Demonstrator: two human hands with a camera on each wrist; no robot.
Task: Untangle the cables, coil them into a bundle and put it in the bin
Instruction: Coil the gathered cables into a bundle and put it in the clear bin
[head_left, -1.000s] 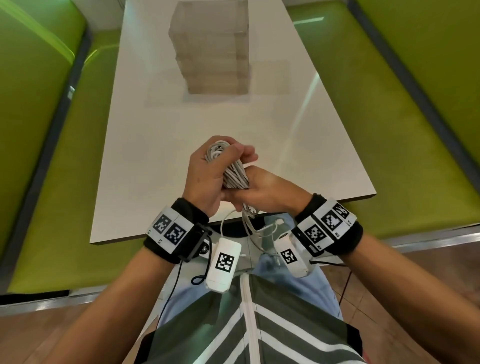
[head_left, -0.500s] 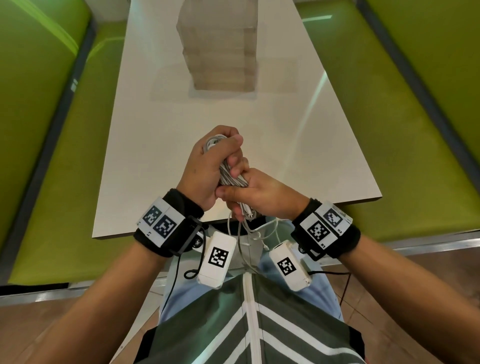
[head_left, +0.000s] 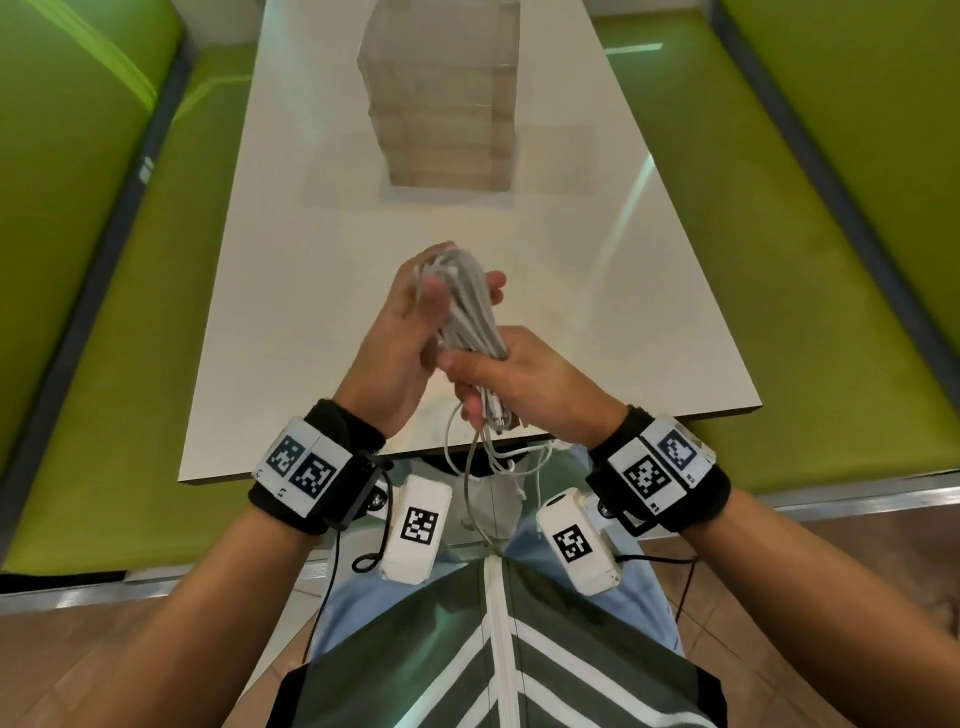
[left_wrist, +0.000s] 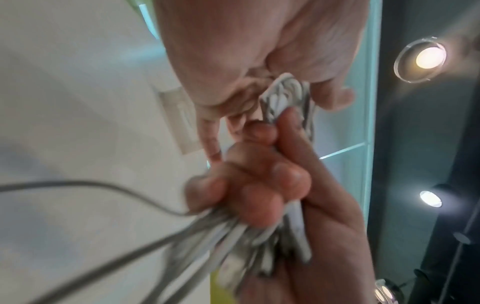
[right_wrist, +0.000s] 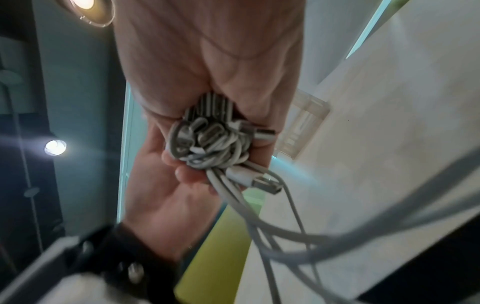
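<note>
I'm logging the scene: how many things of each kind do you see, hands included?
Hands: 2, left and right
Cable bundle: 1; single cables too tangled to count
Clear bin: 1
White table: 1
Green benches: 2, and
Total: 7

Looks to me like a cafe or canteen booth: long white table (head_left: 322, 332), green padded bench seats (head_left: 119, 322) down both sides, wood-look floor (head_left: 78, 654), round spotlights (left_wrist: 430, 57) overhead.
</note>
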